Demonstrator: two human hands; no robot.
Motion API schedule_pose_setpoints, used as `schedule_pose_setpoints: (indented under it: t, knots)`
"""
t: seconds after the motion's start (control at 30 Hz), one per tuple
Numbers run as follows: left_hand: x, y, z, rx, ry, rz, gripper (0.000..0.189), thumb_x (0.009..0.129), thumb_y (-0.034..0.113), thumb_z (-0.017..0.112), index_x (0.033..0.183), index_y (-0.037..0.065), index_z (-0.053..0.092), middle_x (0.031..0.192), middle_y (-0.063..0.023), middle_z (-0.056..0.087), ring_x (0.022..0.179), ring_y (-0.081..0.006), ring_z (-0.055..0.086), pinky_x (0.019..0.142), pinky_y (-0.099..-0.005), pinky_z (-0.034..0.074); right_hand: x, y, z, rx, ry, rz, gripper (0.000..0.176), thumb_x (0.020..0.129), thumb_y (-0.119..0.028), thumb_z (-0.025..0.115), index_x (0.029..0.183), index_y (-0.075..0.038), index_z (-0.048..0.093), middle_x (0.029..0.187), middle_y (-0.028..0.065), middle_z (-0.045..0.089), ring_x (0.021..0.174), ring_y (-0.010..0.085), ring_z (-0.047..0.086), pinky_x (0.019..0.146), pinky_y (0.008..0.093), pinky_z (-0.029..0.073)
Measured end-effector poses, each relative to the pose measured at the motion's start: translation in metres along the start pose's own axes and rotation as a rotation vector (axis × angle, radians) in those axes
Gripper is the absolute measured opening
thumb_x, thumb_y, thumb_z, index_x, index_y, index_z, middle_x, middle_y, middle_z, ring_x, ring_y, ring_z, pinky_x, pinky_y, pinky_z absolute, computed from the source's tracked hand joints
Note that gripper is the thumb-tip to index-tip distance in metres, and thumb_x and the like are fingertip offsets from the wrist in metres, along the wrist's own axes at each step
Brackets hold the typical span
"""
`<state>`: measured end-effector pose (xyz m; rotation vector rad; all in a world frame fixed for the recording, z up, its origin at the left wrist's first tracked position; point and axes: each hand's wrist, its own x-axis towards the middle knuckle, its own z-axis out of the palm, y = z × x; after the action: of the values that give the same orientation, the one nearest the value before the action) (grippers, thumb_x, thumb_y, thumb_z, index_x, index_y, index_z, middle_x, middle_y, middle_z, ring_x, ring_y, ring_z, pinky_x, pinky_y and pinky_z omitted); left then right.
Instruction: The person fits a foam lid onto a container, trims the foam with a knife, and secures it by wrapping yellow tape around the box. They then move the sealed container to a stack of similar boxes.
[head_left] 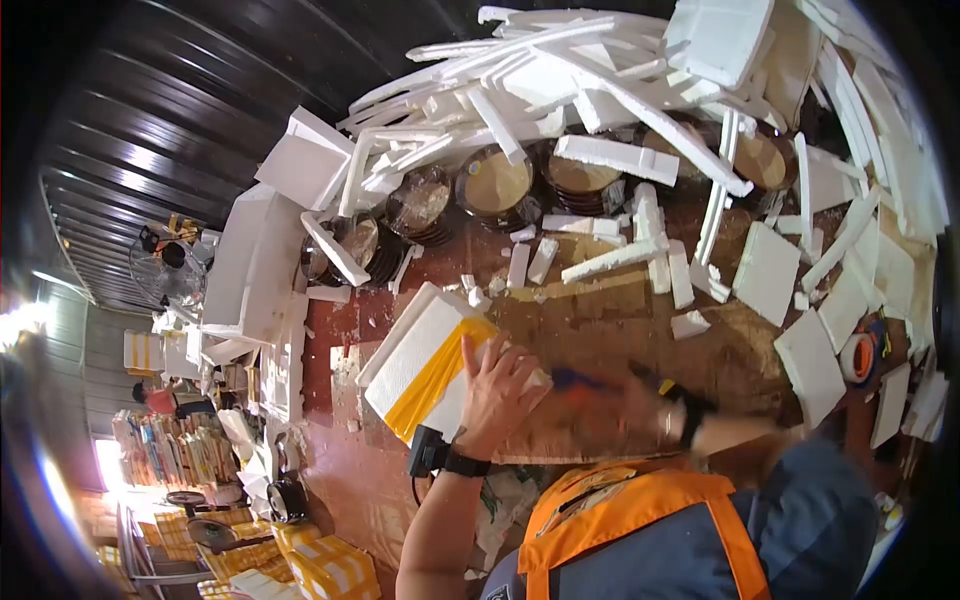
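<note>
A white foam box [415, 360] with yellow tape [440, 385] across it lies tilted on the reddish-brown work surface. My left hand [497, 390] grips its right side, thumb on the tape and fingers over the edge. To the right of the box, my right hand [648, 408] is smeared by motion. A blurred blue-and-red tool [580, 382] reaches from it toward the box; its exact kind I cannot tell. A yellow-and-black object [655, 381] shows right beside this hand. Each of my wrists carries a black band.
Broken foam strips [610, 255] and boards [768, 272] litter the surface. Behind them stand several brown round stacks [495, 182] under a large foam heap [540, 75]. A tape roll [857, 358] lies at right. Left are a big foam box [250, 260], a fan [165, 265] and taped boxes [325, 565].
</note>
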<state>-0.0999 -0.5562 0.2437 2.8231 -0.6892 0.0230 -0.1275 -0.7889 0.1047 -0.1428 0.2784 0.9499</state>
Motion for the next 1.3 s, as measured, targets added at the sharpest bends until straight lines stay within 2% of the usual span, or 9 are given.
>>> schedule_pose_setpoints:
  t: [0.07,0.3,0.5,0.6,0.83,0.93,1.0,1.13,1.3]
  knots:
    - [0.003,0.003,0.002,0.005,0.004,-0.012,0.042,0.075,0.026,0.077,0.113,0.013,0.065,0.118,-0.0044,0.06,0.133,-0.03,0.043,0.115,-0.068,0.013,-0.015,0.06,0.0,-0.791,0.259,-0.348,0.065,0.091,-0.022,0.071,0.146,-0.006,0.041,0.132,0.0116,0.057,0.113,0.022,0.059,0.099,0.0363,0.049]
    - [-0.038,-0.035,-0.076,-0.034,0.136,-0.262,0.101,0.067,0.036,0.089,0.151,0.016,0.037,0.155,-0.0183,0.033,0.144,-0.0417,0.027,0.117,-0.0574,0.024,0.065,0.104,-0.013,-0.482,0.294,-0.708,0.058,0.091,-0.017,0.073,0.14,-0.002,0.046,0.131,0.011,0.057,0.116,0.0207,0.057,0.102,0.0341,0.046]
    - [-0.163,-0.132,-0.06,-0.315,0.083,-0.612,0.118,0.058,0.026,0.095,0.155,0.016,0.027,0.152,-0.0254,0.032,0.138,-0.0458,0.033,0.114,-0.0547,0.033,0.17,-0.029,0.004,-0.764,0.051,-0.598,0.042,0.088,-0.024,0.075,0.121,0.0,0.066,0.112,0.0063,0.068,0.096,0.0137,0.063,0.081,0.0299,0.052]
    - [-0.151,-0.108,-0.038,0.033,0.212,-0.444,0.122,0.056,0.028,0.096,0.155,0.019,0.027,0.151,-0.0278,0.031,0.132,-0.048,0.038,0.111,-0.0549,0.037,0.223,-0.084,-0.041,-1.12,0.364,-0.317,0.033,0.088,-0.025,0.073,0.112,-0.001,0.071,0.104,0.0027,0.07,0.092,0.0113,0.064,0.079,0.0265,0.049]
    - [-0.146,-0.093,-0.022,-0.079,0.368,-0.636,0.111,0.057,0.036,0.094,0.151,0.021,0.038,0.135,-0.0302,0.04,0.127,-0.0479,0.043,0.105,-0.0543,0.04,0.043,0.084,0.023,-0.801,0.415,-0.323,0.05,0.093,-0.023,0.068,0.137,-0.002,0.056,0.12,0.0058,0.065,0.108,0.0154,0.06,0.095,0.0326,0.049]
    - [-0.156,-0.044,-0.013,0.076,0.447,-0.699,0.112,0.06,0.033,0.093,0.153,0.016,0.034,0.136,-0.0325,0.038,0.128,-0.0508,0.04,0.105,-0.0541,0.039,0.031,0.177,0.005,-0.634,0.446,-0.673,0.061,0.093,-0.02,0.069,0.146,-0.004,0.044,0.133,0.0108,0.056,0.12,0.0189,0.055,0.105,0.034,0.043]
    - [-0.175,0.011,-0.024,-0.01,0.393,-0.729,0.11,0.064,0.028,0.092,0.153,0.008,0.03,0.134,-0.0357,0.038,0.126,-0.0521,0.043,0.103,-0.0544,0.041,0.049,0.162,0.001,-0.656,0.457,-0.817,0.059,0.093,-0.02,0.069,0.145,-0.005,0.045,0.121,0.0124,0.062,0.115,0.0188,0.058,0.095,0.0337,0.05]
    - [-0.191,0.069,-0.04,-0.312,0.152,-0.502,0.093,0.067,0.015,0.089,0.147,0.008,0.041,0.115,-0.017,0.05,0.093,-0.0301,0.056,0.086,-0.0441,0.049,0.114,0.024,0.026,-0.487,0.26,-0.275,0.048,0.088,-0.018,0.07,0.132,-0.007,0.057,0.107,0.0026,0.069,0.091,0.0102,0.063,0.079,0.0251,0.05]
    - [-0.131,-0.008,-0.046,0.086,0.178,-0.14,0.082,0.056,0.017,0.092,0.126,0.007,0.051,0.105,-0.0124,0.05,0.102,-0.0335,0.049,0.092,-0.0478,0.041,0.21,-0.045,0.004,-1.469,0.505,-0.37,0.028,0.092,-0.027,0.06,0.11,-0.009,0.072,0.1,0.0051,0.072,0.085,0.0119,0.063,0.075,0.0294,0.049]
